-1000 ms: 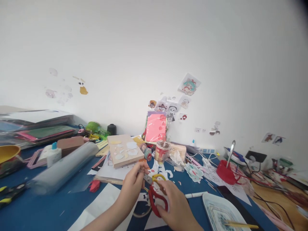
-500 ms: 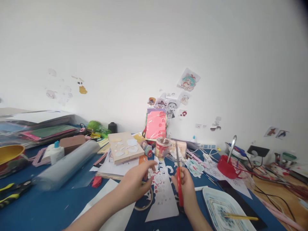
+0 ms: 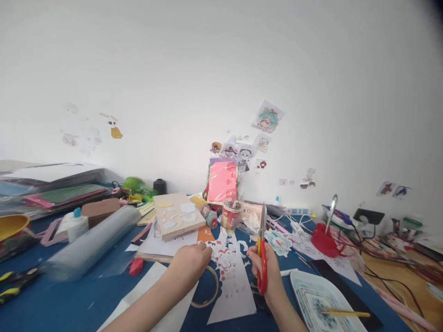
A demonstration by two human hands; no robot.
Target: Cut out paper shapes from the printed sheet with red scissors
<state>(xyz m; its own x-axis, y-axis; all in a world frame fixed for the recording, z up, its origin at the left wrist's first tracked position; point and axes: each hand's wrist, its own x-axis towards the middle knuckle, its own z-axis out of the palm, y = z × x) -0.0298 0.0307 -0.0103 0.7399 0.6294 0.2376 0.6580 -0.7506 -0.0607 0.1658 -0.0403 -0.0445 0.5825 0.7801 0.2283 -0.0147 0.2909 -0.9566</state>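
My left hand (image 3: 193,262) is closed, fingers curled at the left edge of a white sheet (image 3: 238,299) with red cut-paper shapes and stains. Whatever its fingertips may pinch is hidden. A pair of red-handled scissors (image 3: 263,269) stands upright in my right hand (image 3: 272,276), the blades pointing up and looking closed together. White and red paper cutouts (image 3: 226,258) lie between the two hands. Below my left wrist rests a roll of tape (image 3: 205,305), partly over a blank white paper (image 3: 166,313).
Beyond the hands stand a paper tub (image 3: 231,214) and a board (image 3: 178,210) with pale cut pieces. To the right lie a white tray (image 3: 301,288) with a brush (image 3: 342,312) and a red holder (image 3: 323,240). A plastic roll (image 3: 93,244) and glue bottle (image 3: 77,226) are at left.
My left hand has drawn back to the left from the cutouts, and its fingers have curled in. The scissors have shifted slightly right and turned, showing more of the handles.
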